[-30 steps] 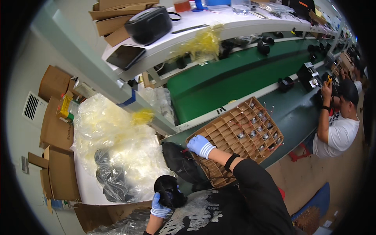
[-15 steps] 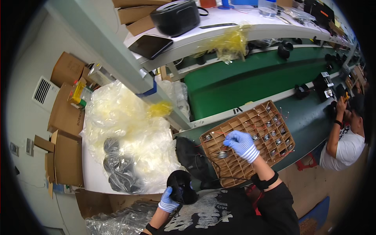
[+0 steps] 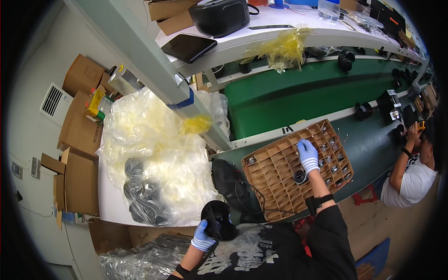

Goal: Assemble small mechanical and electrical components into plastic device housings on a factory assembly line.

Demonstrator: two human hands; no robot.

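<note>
Blue-gloved, my pinched right hand [image 3: 308, 157], apparently dangling a component [image 3: 299, 176], has advanced over the cardboard tray [image 3: 275, 161]; my left hand [image 3: 203, 238] clasps a housing [image 3: 213, 217].

Your black top [image 3: 280, 249] carried large pale print [image 3: 233, 256] across its front. At your left, dark letters [image 3: 96, 134] ran up the side of a carton [image 3: 77, 123]. Bold black marks [image 3: 287, 130] stood on the pale rail [image 3: 261, 137], and orange lettering [image 3: 396, 21], too small to make out, on a black case [image 3: 385, 12].

Left hand [image 3: 203, 238] gloved blue, white-striped; right hand [image 3: 309, 157] gloved alike; hollow shell [image 3: 214, 218] black; divided tray [image 3: 275, 184] brown; conveyor belt [image 3: 275, 105] green.
</note>
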